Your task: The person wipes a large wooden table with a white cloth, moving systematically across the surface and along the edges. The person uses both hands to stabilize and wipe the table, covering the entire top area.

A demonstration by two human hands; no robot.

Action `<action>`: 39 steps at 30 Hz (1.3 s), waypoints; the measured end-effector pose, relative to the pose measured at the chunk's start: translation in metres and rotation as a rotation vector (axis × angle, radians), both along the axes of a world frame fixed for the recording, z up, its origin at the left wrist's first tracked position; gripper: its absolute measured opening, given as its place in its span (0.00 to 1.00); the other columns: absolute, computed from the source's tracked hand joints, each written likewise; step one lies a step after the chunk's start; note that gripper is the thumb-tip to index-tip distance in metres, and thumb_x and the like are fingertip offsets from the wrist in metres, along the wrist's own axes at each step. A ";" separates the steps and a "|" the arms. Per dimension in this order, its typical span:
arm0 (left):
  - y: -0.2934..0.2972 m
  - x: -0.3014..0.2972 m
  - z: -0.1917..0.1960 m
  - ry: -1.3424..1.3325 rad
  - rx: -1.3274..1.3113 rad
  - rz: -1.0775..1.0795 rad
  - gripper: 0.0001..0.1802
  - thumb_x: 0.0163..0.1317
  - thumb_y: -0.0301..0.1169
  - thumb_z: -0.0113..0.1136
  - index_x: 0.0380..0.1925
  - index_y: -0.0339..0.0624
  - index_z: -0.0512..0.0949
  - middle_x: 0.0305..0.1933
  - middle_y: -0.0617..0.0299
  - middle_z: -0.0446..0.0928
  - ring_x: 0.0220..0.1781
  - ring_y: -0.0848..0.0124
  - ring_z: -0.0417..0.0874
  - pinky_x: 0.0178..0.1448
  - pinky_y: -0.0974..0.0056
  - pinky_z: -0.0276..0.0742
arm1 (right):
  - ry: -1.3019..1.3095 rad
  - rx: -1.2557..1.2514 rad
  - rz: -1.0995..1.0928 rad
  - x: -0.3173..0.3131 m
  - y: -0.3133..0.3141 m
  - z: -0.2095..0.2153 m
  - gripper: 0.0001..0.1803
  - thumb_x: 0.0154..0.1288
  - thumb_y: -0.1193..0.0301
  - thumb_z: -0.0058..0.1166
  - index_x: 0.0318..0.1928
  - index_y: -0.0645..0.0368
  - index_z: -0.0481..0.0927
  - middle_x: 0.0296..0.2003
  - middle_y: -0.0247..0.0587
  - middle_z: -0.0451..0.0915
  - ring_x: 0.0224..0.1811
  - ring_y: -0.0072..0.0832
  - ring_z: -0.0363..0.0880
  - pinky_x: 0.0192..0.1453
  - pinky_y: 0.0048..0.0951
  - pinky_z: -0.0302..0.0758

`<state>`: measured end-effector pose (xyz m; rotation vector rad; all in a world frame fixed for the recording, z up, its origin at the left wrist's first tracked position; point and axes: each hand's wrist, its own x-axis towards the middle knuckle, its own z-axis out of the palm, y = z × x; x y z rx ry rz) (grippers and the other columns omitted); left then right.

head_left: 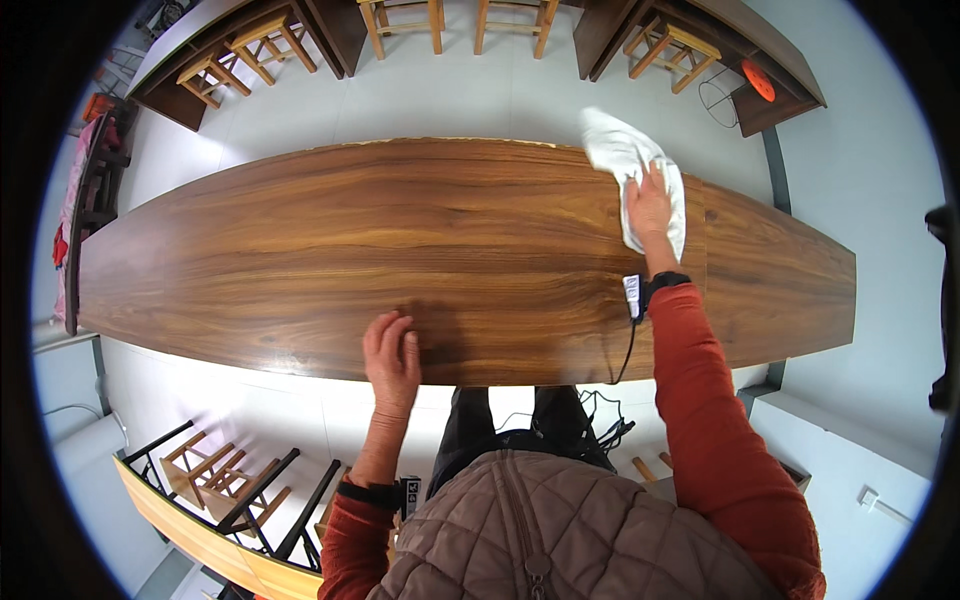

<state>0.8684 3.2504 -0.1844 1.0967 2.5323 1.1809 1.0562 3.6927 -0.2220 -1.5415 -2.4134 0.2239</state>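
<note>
My right hand [650, 205] presses on a white cloth [612, 142] near the far edge of the long brown wooden table [400, 220], right of the middle. One end of the cloth reaches past that edge and looks blurred. My left hand [392, 358] hangs at the near edge of the table, left of the middle, with loosely bent fingers, the thumb apart and nothing held. Whether it touches the wood I cannot tell. A dark band with a small white-labelled device [632, 295] is at my right wrist, and a black cable runs from it toward me.
Wooden stools [676, 55] and dark desks [330, 35] stand beyond the table. An orange round-topped stool [757, 80] is at the far right. Behind me on the left are upturned stools [215, 480] beside a light wooden tabletop [200, 530]. Black cables [608, 430] hang by my legs.
</note>
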 end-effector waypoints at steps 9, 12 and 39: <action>-0.036 -0.057 -0.030 0.322 -0.213 0.043 0.15 0.67 0.31 0.58 0.52 0.41 0.77 0.63 0.49 0.70 0.66 0.49 0.69 0.70 0.48 0.63 | -0.033 0.086 0.591 -0.114 -0.121 -0.022 0.27 0.70 0.57 0.46 0.66 0.54 0.69 0.70 0.41 0.63 0.74 0.39 0.58 0.77 0.55 0.44; -0.031 -0.073 -0.033 0.420 -0.241 0.031 0.18 0.66 0.33 0.59 0.55 0.42 0.75 0.65 0.48 0.68 0.67 0.47 0.68 0.71 0.45 0.61 | 0.023 0.063 0.595 -0.115 -0.133 -0.015 0.25 0.69 0.58 0.48 0.64 0.50 0.73 0.71 0.40 0.62 0.73 0.38 0.58 0.77 0.55 0.47; -0.030 -0.084 -0.039 0.331 -0.297 0.154 0.20 0.65 0.32 0.59 0.57 0.42 0.72 0.68 0.47 0.65 0.69 0.46 0.64 0.72 0.44 0.58 | 0.125 -0.030 0.751 -0.238 -0.169 0.012 0.26 0.67 0.62 0.53 0.64 0.53 0.72 0.70 0.40 0.65 0.74 0.36 0.58 0.78 0.51 0.47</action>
